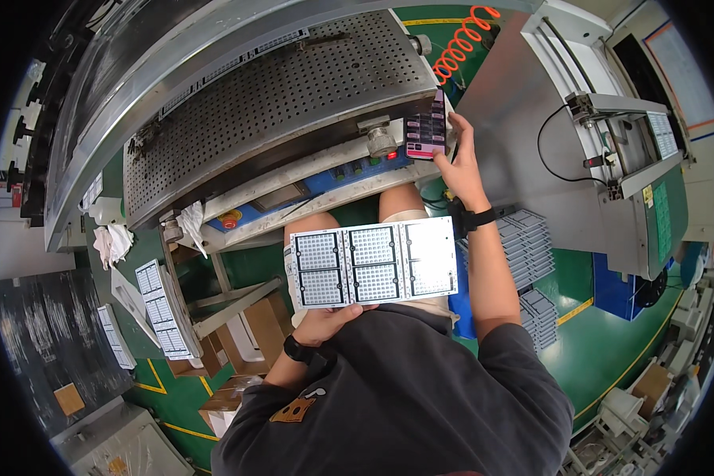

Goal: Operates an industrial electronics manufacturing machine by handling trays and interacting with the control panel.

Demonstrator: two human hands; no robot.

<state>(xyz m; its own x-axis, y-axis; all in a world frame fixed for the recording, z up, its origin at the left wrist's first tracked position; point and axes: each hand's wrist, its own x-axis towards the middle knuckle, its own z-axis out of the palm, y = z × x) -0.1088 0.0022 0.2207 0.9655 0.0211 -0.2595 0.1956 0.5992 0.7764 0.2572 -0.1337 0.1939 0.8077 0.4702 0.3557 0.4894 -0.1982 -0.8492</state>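
Note:
My left hand [333, 321] grips the lower edge of a white panelled circuit board [401, 264], thumb on top, its other fingers hidden beneath. The board lies level above my lap and bears black-framed grids of small squares; glare whitens its right end. Up and to the right, my right hand [462, 170] is spread at a phone [426, 131] with a pink and purple screen. The thumb touches the phone's lower right corner, and the forefinger reaches up beside its right edge. The phone rests against the machine's front corner.
Ahead stands a machine with a perforated metal bed [278, 103] and a red knob [229, 220]. Similar boards [165, 309] stand at the left. Grey trays [520, 246] are stacked beyond my right arm. An orange coiled hose [456, 51] hangs behind the phone; cardboard boxes [254, 333] sit lower left.

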